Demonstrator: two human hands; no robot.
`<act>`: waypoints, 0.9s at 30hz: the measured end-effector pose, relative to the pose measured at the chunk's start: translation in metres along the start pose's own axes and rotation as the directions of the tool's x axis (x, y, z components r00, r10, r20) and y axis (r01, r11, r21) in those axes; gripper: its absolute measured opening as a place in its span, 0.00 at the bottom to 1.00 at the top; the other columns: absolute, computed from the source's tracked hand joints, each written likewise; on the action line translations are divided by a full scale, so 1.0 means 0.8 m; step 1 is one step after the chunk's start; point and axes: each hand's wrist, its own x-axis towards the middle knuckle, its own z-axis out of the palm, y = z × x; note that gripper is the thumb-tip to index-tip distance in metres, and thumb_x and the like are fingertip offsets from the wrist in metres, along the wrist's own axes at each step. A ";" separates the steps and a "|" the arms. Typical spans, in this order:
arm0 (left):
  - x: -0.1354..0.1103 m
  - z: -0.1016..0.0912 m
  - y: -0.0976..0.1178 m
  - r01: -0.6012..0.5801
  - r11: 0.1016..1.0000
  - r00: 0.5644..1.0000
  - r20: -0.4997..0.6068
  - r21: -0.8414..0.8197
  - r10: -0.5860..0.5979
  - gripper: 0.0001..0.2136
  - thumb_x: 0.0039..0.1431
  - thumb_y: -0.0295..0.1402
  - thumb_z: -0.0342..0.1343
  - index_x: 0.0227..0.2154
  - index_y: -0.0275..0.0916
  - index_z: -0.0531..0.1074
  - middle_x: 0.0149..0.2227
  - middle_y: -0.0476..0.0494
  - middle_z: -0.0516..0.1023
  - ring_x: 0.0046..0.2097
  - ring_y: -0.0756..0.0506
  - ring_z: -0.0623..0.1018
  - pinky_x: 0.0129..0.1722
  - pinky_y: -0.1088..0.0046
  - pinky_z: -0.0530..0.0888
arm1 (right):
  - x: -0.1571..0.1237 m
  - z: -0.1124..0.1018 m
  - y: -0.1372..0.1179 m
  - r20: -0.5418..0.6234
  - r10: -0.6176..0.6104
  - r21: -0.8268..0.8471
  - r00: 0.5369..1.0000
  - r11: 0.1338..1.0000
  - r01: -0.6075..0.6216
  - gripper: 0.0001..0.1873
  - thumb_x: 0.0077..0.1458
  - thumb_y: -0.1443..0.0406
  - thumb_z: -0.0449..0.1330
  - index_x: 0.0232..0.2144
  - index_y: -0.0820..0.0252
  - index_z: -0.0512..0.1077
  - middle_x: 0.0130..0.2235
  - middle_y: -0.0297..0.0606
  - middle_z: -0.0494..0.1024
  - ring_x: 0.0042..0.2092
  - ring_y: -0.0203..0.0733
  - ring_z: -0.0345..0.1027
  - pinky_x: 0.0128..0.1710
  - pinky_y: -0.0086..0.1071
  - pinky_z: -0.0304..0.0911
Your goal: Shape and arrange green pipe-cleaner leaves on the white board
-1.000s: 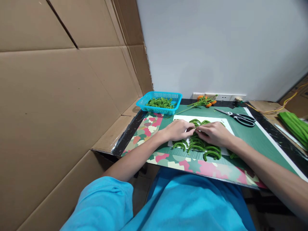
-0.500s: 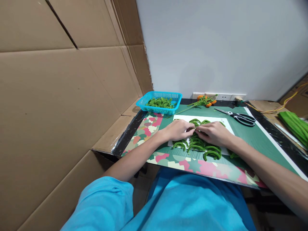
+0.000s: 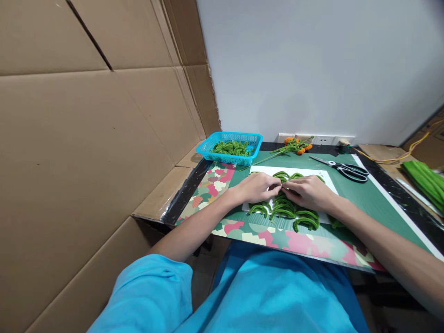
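Observation:
My left hand point(image 3: 261, 187) and my right hand point(image 3: 307, 192) meet fingertip to fingertip over a white sheet point(image 3: 329, 179). Both are closed in a pinch on a small piece of green pipe cleaner point(image 3: 281, 186), mostly covered by the fingers. Around and below them, several bent green pipe cleaners point(image 3: 283, 208) lie in curved bundles on the sheet. Some bundles point(image 3: 306, 220) reach past its near edge onto the green mat point(image 3: 378, 208). Part of the sheet is hidden under my hands.
A blue plastic basket point(image 3: 225, 160) of curled green pieces stands at the back left. Orange flowers with green stems point(image 3: 299, 146) lie by the wall sockets. Black-handled scissors point(image 3: 347, 170) rest back right. Green pipe cleaners point(image 3: 423, 182) are at far right; a cardboard wall point(image 3: 104, 138) rises left.

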 end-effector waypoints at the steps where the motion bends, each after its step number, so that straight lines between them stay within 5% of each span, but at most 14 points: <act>1: 0.000 0.000 0.000 -0.001 1.000 1.000 -0.001 0.002 0.001 0.11 0.70 0.34 0.52 0.37 0.39 0.79 0.30 0.46 0.81 0.32 0.47 0.77 0.34 0.72 0.65 | 0.000 0.000 0.000 -0.001 -0.001 0.001 1.000 1.000 0.001 0.19 0.73 0.64 0.50 0.32 0.59 0.76 0.28 0.36 0.79 0.26 0.36 0.64 0.30 0.35 0.47; 27: 0.000 -0.002 0.001 -0.007 0.998 1.000 0.031 0.062 0.005 0.11 0.71 0.34 0.51 0.35 0.39 0.76 0.30 0.46 0.79 0.32 0.46 0.76 0.34 0.71 0.64 | 0.000 -0.004 -0.001 0.091 0.048 0.008 0.995 0.999 -0.049 0.19 0.74 0.62 0.49 0.40 0.60 0.79 0.32 0.39 0.82 0.29 0.39 0.69 0.30 0.35 0.47</act>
